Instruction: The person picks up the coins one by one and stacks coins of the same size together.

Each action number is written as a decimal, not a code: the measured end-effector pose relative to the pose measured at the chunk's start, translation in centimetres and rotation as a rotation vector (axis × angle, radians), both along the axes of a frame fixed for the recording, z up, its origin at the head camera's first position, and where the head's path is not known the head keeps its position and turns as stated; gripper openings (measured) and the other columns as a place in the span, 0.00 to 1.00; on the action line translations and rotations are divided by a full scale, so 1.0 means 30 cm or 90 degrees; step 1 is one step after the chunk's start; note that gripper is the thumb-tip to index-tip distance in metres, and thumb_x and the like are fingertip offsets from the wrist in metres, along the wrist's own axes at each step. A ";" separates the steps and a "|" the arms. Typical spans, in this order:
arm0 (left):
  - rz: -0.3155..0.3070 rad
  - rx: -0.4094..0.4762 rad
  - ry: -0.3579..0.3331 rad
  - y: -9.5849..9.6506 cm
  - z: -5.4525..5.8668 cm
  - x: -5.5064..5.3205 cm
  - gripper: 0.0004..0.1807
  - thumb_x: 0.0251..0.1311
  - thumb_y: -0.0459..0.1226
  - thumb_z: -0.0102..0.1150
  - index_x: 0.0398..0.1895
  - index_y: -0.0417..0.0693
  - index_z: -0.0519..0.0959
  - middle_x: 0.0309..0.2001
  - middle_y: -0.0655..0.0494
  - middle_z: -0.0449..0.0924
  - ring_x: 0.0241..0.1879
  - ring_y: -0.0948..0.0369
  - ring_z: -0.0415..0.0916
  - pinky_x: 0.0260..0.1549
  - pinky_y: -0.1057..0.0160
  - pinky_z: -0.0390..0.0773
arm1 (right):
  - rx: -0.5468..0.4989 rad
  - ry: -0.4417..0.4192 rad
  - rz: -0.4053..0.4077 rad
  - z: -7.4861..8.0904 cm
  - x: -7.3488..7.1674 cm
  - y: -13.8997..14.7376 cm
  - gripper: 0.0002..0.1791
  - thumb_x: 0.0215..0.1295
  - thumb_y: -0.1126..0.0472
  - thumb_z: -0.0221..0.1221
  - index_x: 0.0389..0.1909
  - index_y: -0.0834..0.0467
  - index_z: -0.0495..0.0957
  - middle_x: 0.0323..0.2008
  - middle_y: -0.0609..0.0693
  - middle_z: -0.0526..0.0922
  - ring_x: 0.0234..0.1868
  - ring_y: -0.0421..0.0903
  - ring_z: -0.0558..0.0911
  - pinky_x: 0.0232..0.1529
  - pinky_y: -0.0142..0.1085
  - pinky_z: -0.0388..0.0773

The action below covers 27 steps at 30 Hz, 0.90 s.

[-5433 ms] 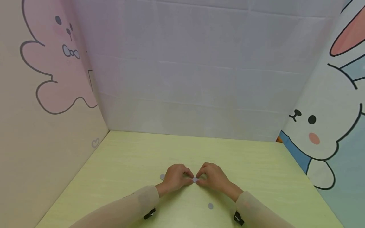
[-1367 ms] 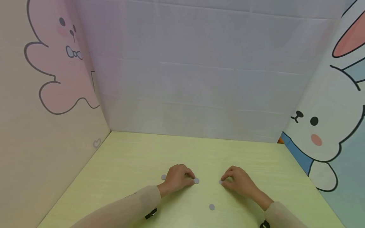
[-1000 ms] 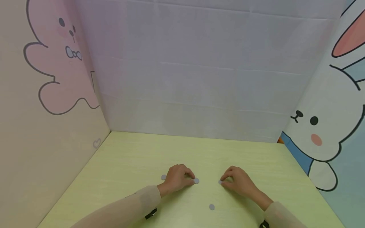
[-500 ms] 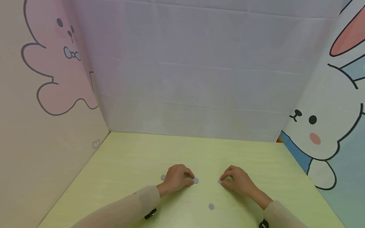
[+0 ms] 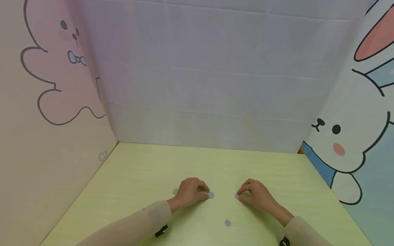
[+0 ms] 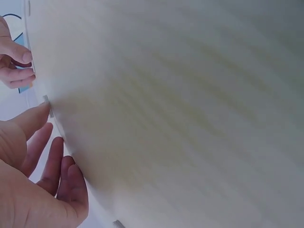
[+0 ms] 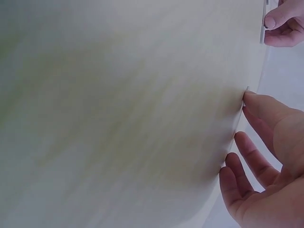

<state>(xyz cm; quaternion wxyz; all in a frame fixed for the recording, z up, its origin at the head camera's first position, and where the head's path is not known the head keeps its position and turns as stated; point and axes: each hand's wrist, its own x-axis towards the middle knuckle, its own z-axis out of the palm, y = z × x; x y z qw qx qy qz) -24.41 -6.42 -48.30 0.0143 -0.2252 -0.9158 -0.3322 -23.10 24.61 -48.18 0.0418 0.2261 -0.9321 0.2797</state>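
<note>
In the head view my left hand (image 5: 191, 192) pinches the edge of a small, thin, round grey disc (image 5: 211, 194) at the middle of the table. To its right, my right hand (image 5: 255, 194) holds another such disc (image 5: 236, 196) between thumb and fingers; only part of it shows. A gap of bare tabletop separates the two. In the left wrist view the left thumb lies against its disc (image 6: 48, 107), seen nearly edge-on. The right wrist view has the right thumb at a thin disc edge (image 7: 245, 95). Whether the discs are coins or magnets cannot be told.
One loose grey disc (image 5: 227, 222) lies nearer the body, between the forearms. Another disc (image 5: 175, 191) sits just left of the left hand, partly covered by it. The pale yellow table (image 5: 147, 160) is bounded by a white back sheet (image 5: 197, 85) and printed side panels.
Earlier both hands met at one visible disc; since then the right hand has shifted right, and a disc shows at each hand. Over the last second both hands have stayed still.
</note>
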 end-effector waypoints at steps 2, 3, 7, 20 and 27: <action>0.000 0.001 -0.008 0.000 -0.001 -0.004 0.09 0.57 0.43 0.81 0.40 0.56 0.93 0.42 0.65 0.89 0.45 0.61 0.83 0.48 0.58 0.81 | -0.003 -0.004 0.001 -0.003 -0.001 0.002 0.04 0.63 0.56 0.76 0.37 0.47 0.92 0.42 0.42 0.84 0.45 0.47 0.83 0.51 0.48 0.81; -0.001 0.001 -0.012 0.001 0.001 -0.006 0.10 0.57 0.43 0.81 0.41 0.56 0.93 0.42 0.64 0.88 0.45 0.62 0.82 0.47 0.58 0.80 | -0.003 -0.005 0.000 -0.004 -0.001 0.003 0.04 0.63 0.56 0.76 0.37 0.47 0.92 0.42 0.42 0.84 0.45 0.47 0.83 0.51 0.48 0.81; -0.005 -0.010 -0.026 0.017 0.017 -0.010 0.12 0.57 0.45 0.81 0.44 0.55 0.92 0.42 0.64 0.88 0.42 0.62 0.80 0.43 0.61 0.78 | -0.006 -0.002 -0.001 -0.006 -0.003 0.005 0.04 0.63 0.56 0.76 0.37 0.47 0.92 0.42 0.42 0.84 0.45 0.47 0.83 0.51 0.48 0.81; -0.020 -0.054 -0.006 0.145 0.037 -0.017 0.15 0.55 0.45 0.82 0.45 0.57 0.92 0.43 0.64 0.88 0.43 0.63 0.78 0.41 0.66 0.76 | -0.018 -0.018 -0.012 -0.003 -0.003 -0.004 0.04 0.62 0.56 0.77 0.35 0.47 0.92 0.42 0.42 0.84 0.45 0.46 0.82 0.50 0.46 0.80; -0.039 -0.074 0.007 0.215 0.037 -0.012 0.13 0.54 0.45 0.83 0.43 0.58 0.93 0.42 0.66 0.89 0.41 0.66 0.78 0.40 0.68 0.75 | -0.017 -0.033 -0.006 0.005 0.002 -0.006 0.04 0.61 0.55 0.77 0.36 0.48 0.93 0.42 0.43 0.83 0.45 0.46 0.82 0.49 0.45 0.80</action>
